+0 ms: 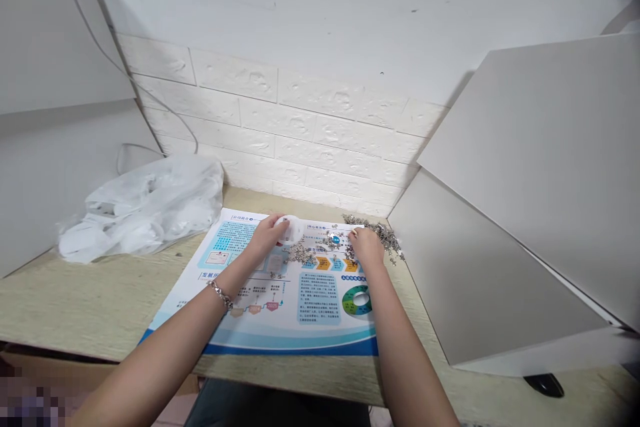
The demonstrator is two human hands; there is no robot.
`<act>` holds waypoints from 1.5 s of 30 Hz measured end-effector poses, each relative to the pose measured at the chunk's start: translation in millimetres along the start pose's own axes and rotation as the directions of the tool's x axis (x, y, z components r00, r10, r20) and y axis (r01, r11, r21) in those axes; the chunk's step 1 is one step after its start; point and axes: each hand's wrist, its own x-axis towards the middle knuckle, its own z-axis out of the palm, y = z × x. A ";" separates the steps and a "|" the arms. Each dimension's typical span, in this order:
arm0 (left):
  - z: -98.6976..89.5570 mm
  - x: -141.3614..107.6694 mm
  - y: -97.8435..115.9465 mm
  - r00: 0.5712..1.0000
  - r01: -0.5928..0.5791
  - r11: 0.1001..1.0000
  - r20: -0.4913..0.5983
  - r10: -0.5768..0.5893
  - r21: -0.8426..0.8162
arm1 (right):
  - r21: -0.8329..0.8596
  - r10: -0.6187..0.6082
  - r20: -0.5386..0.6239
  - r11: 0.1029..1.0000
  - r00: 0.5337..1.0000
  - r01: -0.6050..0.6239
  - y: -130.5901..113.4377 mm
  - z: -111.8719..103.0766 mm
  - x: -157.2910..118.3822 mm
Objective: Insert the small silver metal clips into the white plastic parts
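Several white, rounded shapes (90,240), blurred, inside a crumpled, translucent plastic bag (185,180) on a pale wood-grain bench (55,313), far left. Next, flat on the bench, a white-and-blue printed paper sheet (320,337). Above its left half, a bare left hand (265,239), with a silver chain bracelet (220,295) at the wrist, pinching the near-left edge of a translucent white plastic ring (291,230). Just right of the ring, small silvery metal pieces (303,253), scattered loosely over the print. Farther right, a bare right hand (369,247), fingers bent and close together among more pieces; cannot tell whether pinching one. Just beyond, a denser silvery heap (387,235), spilling past the sheet onto the bench. Far right, pale grey panels (545,167) and a glossy black object (544,385).
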 end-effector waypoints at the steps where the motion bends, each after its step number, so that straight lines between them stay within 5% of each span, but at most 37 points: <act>1: 0.3 -0.1 -0.7 1.000 0.004 1.000 0.020 -0.004 -0.015 | 0.022 -0.011 -0.035 1.000 0.999 0.012 -0.9 -1.1 -0.5; 5: 1.8 -0.4 -3.7 0.986 0.026 0.994 0.164 -0.007 -0.110 | 0.285 -0.093 -0.149 0.949 0.984 0.133 -12.3 -9.0 -7.7; 10: 5.8 -3.2 -1.1 0.934 0.134 0.965 0.355 -0.048 -0.224 | 0.674 -0.172 -0.125 0.708 0.977 0.211 -42.8 -13.7 -30.1; 15: 8.8 -7.7 1.2 0.883 0.164 0.964 0.467 -0.049 -0.208 | 0.670 -0.280 -0.131 0.682 0.951 0.293 -61.4 -7.0 -44.7; 23: 8.3 -9.0 1.1 0.866 0.153 0.975 0.498 -0.053 -0.162 | 0.566 -0.443 -0.158 0.692 0.882 0.449 -57.9 1.3 -40.7; 35: 7.2 -5.0 -4.5 0.862 0.154 0.959 0.507 -0.014 -0.236 | 0.646 -0.375 -0.217 0.637 0.901 0.421 -61.3 -10.3 -48.8; 45: 6.9 -7.1 0.1 0.865 0.182 0.952 0.501 -0.036 -0.246 | 0.843 -0.170 -0.060 0.518 0.984 0.141 -60.3 -4.1 -47.2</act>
